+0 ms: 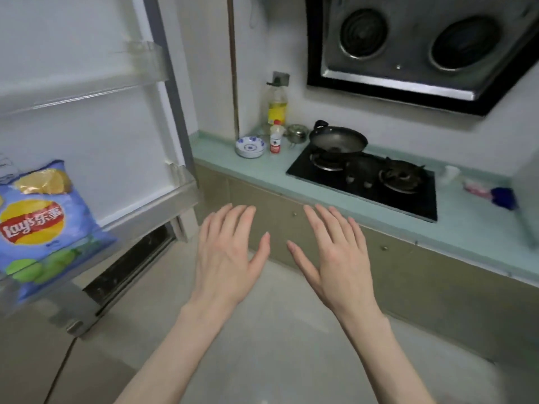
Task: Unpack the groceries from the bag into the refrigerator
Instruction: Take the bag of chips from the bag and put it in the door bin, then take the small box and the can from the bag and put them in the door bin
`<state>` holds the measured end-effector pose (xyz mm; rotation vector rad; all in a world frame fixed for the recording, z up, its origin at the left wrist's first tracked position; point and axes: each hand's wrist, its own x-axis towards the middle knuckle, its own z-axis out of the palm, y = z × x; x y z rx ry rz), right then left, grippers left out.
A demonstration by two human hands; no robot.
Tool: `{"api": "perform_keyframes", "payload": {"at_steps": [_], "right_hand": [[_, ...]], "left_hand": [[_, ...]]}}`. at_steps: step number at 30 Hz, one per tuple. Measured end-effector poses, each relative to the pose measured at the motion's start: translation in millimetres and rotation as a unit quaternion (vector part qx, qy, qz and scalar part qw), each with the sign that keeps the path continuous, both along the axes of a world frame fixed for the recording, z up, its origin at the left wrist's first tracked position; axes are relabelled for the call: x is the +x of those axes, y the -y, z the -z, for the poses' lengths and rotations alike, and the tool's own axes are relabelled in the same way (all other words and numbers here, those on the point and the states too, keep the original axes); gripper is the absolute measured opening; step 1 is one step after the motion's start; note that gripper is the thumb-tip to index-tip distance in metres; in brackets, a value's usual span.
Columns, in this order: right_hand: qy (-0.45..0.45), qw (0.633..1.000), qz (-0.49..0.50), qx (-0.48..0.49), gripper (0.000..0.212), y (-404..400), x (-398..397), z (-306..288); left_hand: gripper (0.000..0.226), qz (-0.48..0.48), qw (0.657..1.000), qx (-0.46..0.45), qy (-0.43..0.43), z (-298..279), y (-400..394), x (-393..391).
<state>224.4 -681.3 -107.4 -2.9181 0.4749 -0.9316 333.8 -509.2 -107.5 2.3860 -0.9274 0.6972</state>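
Standing beside the open refrigerator door [87,112], the person holds the left hand [227,255] and the right hand [332,255] out flat over the floor, fingers spread, both empty and not touching anything. 1 blue bag of chips [43,225] already sits in the lower door shelf [163,199] at the left, so at least that item looks put away, while the upper door shelf is bare. The grocery bag is nowhere in view, so I cannot tell how much is left; nothing on the table [262,167] by the stove [367,182] looks like groceries waiting.
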Motion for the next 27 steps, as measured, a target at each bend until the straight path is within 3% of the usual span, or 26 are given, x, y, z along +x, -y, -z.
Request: {"api": "perform_keyframes", "payload": {"at_steps": [8, 17, 27], "right_hand": [[0.016, 0.985, 0.168, 0.023, 0.062, 95.6, -130.6, 10.0], [0.042, 0.946, 0.315, 0.06, 0.061, 195.9, -306.3, 35.7], [0.068, 0.891, 0.438, 0.093, 0.056, 255.0, -458.5, 94.7]], "left_hand": [[0.047, 0.165, 0.986, -0.011, -0.003, 4.3, 141.1, -85.4], [0.045, 0.33, 0.941, -0.032, -0.063, 33.2, 289.4, -233.1], [0.048, 0.45, 0.889, 0.038, -0.079, 82.9, 401.7, -363.8]]}}
